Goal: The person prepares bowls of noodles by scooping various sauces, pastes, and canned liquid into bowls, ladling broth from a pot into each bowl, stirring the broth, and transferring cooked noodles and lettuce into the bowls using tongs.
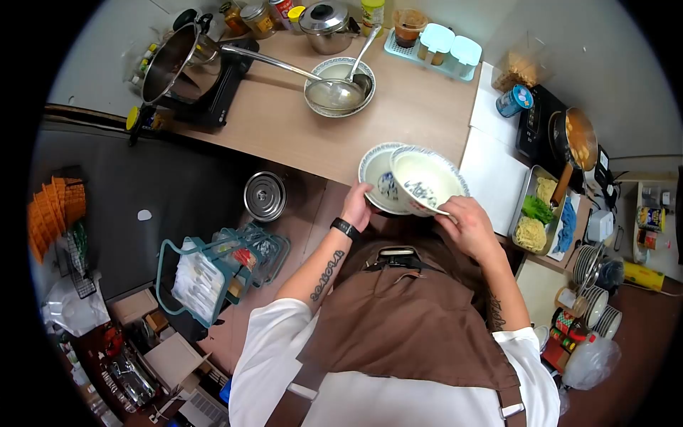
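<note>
Two patterned bowls are held over the counter's front edge. My left hand [357,206] grips the rim of the left bowl [375,171], its thumb on the rim and its other fingers mostly hidden underneath. The right bowl [434,174] is tilted and overlaps the left one. My right hand [466,226] pinches its lower right rim. Both bowls look empty, with blue designs inside. Further back on the counter [409,107] a third bowl [327,69] holds a strainer [333,95] and a ladle [364,44].
A pot [181,65] stands on a black burner at the back left. On the right are a tray [525,203] with noodles and greens, and a pan [580,139] on a cooker. Jars and a lidded pot [327,39] line the wall. A teal rack [196,281] stands lower left.
</note>
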`<state>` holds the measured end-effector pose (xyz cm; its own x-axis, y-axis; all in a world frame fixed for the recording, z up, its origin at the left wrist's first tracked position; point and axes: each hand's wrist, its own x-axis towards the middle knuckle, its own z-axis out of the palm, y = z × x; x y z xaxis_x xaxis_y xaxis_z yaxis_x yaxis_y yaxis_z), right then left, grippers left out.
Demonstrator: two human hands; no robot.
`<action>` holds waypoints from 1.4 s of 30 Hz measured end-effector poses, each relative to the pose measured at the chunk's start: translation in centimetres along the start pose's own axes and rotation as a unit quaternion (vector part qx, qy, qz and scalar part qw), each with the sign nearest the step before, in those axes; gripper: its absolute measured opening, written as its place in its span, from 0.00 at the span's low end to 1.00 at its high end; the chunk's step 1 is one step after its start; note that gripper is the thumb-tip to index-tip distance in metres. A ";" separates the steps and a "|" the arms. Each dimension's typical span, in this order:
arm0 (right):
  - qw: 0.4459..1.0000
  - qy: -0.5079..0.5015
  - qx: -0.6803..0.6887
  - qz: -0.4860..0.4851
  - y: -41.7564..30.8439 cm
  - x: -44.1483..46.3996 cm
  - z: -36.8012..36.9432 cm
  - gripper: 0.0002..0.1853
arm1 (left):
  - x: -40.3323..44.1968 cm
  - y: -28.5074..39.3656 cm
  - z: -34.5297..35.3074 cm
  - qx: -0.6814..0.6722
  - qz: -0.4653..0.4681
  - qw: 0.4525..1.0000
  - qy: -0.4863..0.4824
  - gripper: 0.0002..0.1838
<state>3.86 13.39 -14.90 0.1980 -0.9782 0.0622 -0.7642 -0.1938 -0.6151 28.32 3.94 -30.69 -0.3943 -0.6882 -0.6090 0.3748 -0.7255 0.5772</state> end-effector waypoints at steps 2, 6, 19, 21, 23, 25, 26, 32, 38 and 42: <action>0.998 0.032 -0.049 0.010 1.0 0.0 0.5 0.09 | 1.7 0.5 -0.4 -0.045 0.029 0.999 0.009 0.26; 0.991 0.068 -0.114 0.018 6.4 -0.3 2.0 0.14 | 3.5 2.9 1.2 0.033 0.138 0.988 0.056 0.28; 0.985 -0.097 -0.136 -0.049 15.9 3.8 -0.2 0.27 | 4.1 4.9 -2.6 0.109 0.114 0.979 0.128 0.25; 0.991 -0.084 -0.087 -0.065 16.2 5.7 -1.5 0.34 | 3.9 5.1 -3.7 0.079 0.123 0.977 0.158 0.26; 0.994 -0.022 -0.069 -0.077 16.6 9.9 -2.4 0.35 | 3.4 5.0 -5.0 0.120 0.147 0.964 0.186 0.23; 0.995 0.039 -0.095 0.019 15.2 17.5 -3.6 0.37 | 2.4 4.9 -6.4 0.166 0.170 0.949 0.208 0.21; 0.984 0.107 -0.141 -0.013 14.7 22.0 -4.3 0.39 | 1.9 5.1 -6.0 0.150 0.194 0.943 0.227 0.19; 0.949 0.112 -0.276 0.101 16.1 44.1 -2.8 0.48 | -1.3 7.8 -4.8 0.238 0.245 0.929 0.142 0.08; 0.949 0.077 -0.261 0.158 15.4 45.7 -1.7 0.47 | -1.6 12.9 1.2 0.365 0.330 0.871 -0.005 0.09; 0.983 0.102 -0.110 0.108 10.7 37.6 -4.2 0.44 | 2.4 16.5 6.4 0.467 0.449 0.761 -0.035 0.28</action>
<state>0.58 -25.75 -15.84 -0.0932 -0.9886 0.1186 -0.8937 0.0305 -0.4476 28.16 -9.74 -19.13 -0.3874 -0.8812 0.2710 -0.2273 0.3762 0.8982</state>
